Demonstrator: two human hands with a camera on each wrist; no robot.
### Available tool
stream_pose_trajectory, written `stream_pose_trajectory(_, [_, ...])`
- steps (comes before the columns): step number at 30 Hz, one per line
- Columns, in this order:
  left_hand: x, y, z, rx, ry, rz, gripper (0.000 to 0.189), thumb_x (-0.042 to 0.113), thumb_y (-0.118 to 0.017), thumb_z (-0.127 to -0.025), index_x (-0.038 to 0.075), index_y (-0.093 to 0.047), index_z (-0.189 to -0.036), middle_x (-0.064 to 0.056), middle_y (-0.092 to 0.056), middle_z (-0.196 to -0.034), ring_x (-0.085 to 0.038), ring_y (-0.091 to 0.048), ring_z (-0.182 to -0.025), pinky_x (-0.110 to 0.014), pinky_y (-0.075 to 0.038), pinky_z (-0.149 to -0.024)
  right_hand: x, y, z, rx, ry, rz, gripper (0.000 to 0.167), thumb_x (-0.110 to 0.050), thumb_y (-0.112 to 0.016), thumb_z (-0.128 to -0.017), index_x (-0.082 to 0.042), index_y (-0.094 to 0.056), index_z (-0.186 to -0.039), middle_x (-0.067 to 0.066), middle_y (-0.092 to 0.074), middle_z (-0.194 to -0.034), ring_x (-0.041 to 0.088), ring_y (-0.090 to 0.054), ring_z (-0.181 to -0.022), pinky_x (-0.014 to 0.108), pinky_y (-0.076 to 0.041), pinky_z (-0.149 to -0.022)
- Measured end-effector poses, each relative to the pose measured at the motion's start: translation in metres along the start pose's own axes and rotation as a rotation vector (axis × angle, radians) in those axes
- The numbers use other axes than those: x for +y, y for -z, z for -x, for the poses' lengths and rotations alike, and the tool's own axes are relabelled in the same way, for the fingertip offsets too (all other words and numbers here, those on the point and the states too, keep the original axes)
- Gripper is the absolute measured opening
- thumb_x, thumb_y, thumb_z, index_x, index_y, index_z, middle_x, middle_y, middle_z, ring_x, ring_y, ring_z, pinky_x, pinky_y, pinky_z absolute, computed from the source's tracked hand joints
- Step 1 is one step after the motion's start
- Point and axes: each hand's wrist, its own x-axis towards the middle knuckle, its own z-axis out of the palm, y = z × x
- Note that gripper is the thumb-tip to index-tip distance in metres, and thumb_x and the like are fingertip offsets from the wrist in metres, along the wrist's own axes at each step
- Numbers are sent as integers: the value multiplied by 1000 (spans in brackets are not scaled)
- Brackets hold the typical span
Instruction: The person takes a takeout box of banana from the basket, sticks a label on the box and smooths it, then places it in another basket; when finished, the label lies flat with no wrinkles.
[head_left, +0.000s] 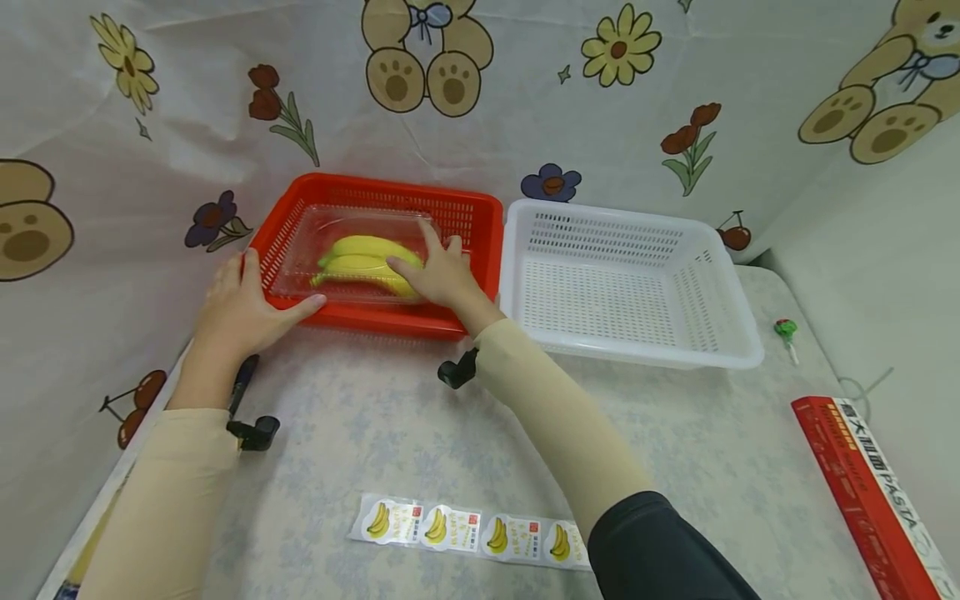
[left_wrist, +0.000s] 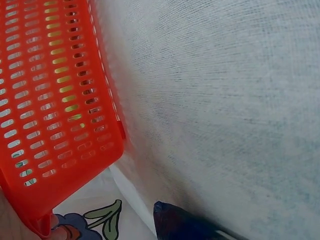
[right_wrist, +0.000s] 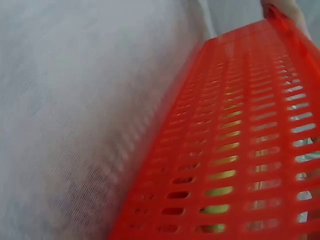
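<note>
My left hand (head_left: 238,310) grips the front left corner of a red plastic basket (head_left: 360,320), its thumb along the front rim. In the right wrist view that same hand (right_wrist: 295,11) shows at the basket's far end. A clear plastic box (head_left: 307,250) lies in the basket with yellow bananas (head_left: 367,265) inside it. Over the right end of the box reaches my right hand (head_left: 446,279), fingers spread and thumb resting on the clear top. Through the basket's slots, the left wrist view shows the yellow of the bananas (left_wrist: 65,90).
A white plastic basket (head_left: 622,350) stands right beside the red one. A strip of banana stickers (head_left: 465,529) lies near the front of the table (head_left: 360,433). To the right are a small green-topped lollipop (head_left: 787,332) and a long red pasta box (head_left: 855,492). Patterned cloth hangs behind.
</note>
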Motion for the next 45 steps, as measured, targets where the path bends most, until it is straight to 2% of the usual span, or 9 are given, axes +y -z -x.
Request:
stream_pose_trajectory(4, [0, 0, 0, 5, 1, -8, 129, 86, -49, -77, 2, 7, -157, -32, 1, -162, -56, -8, -146, -78, -21, -105, 3, 2, -2, -59, -11, -79, 89, -70, -54, -88, -44, -4, -158, 11, -13, -167, 46, -10, -152, 69, -26, -113])
stream_pose_trajectory(8, [1, 0, -1, 4, -3, -10, 130, 86, -49, -76, 1, 7, -157, -33, 0, -161, -56, -9, -145, -78, -20, -106, 6, 3, -4, -116, 8, -83, 89, -68, -53, -89, -45, 0, -158, 2, -14, -168, 39, -6, -154, 65, -23, -117])
stream_pose_trajectory(16, [1, 1, 0, 1, -11, -11, 130, 85, -49, -77, 1, 7, -157, -34, -1, -160, -56, -10, -145, -77, -20, -107, 8, 4, -5, -199, 33, -131, 88, -63, -52, -93, -41, 2, -159, 9, -27, -164, 35, -42, -141, 54, -33, -117])
stream_pose_trajectory(22, [2, 2, 1, 0, -10, -19, 130, 85, -49, -77, 0, 7, -157, -34, -2, -160, -57, -11, -144, -77, -20, -107, 8, 5, -4, -243, 47, -224, 91, -61, -55, -92, -43, 6, -157, 1, -12, -168, 33, -55, -128, 53, -38, -114])
stream_pose_trajectory(25, [3, 3, 1, -2, -11, -23, 130, 86, -49, -77, 0, 6, -157, -35, -2, -160, -57, -12, -144, -77, -20, -107, 8, 5, -4, -238, 64, -262, 93, -59, -58, -92, -42, 4, -158, -3, -5, -169, 32, -53, -129, 52, -39, -113])
stream_pose_trajectory(27, [3, 3, 1, -4, -11, -26, 130, 86, -49, -77, -1, 6, -157, -35, -3, -159, -57, -12, -144, -77, -20, -107, 8, 5, -3, -227, 74, -281, 93, -57, -60, -91, -40, 2, -158, -5, -1, -169, 31, -45, -138, 52, -37, -115])
stream_pose_trajectory(29, [4, 3, 1, -7, -10, -30, 131, 86, -48, -76, -1, 7, -157, -36, -3, -159, -57, -12, -143, -77, -20, -107, 8, 5, -3, -208, 85, -295, 93, -55, -62, -91, -37, -1, -159, -7, 1, -168, 29, -30, -148, 53, -32, -117])
stream_pose_trajectory(31, [4, 3, 2, -9, -9, -33, 131, 87, -48, -76, -1, 7, -157, -36, -3, -159, -58, -12, -143, -77, -20, -107, 7, 6, -2, -192, 96, -306, 93, -52, -63, -91, -36, -3, -159, -7, 0, -168, 29, -24, -151, 54, -30, -118])
stream_pose_trajectory(45, [2, 4, 2, -19, -11, -30, 132, 87, -49, -76, -1, 7, -157, -36, -4, -158, -59, -16, -140, -78, -24, -104, 2, 15, 11, -58, 131, -351, 90, -50, -66, -91, -42, -7, -158, -6, -18, -166, 27, -32, -149, 50, -37, -115])
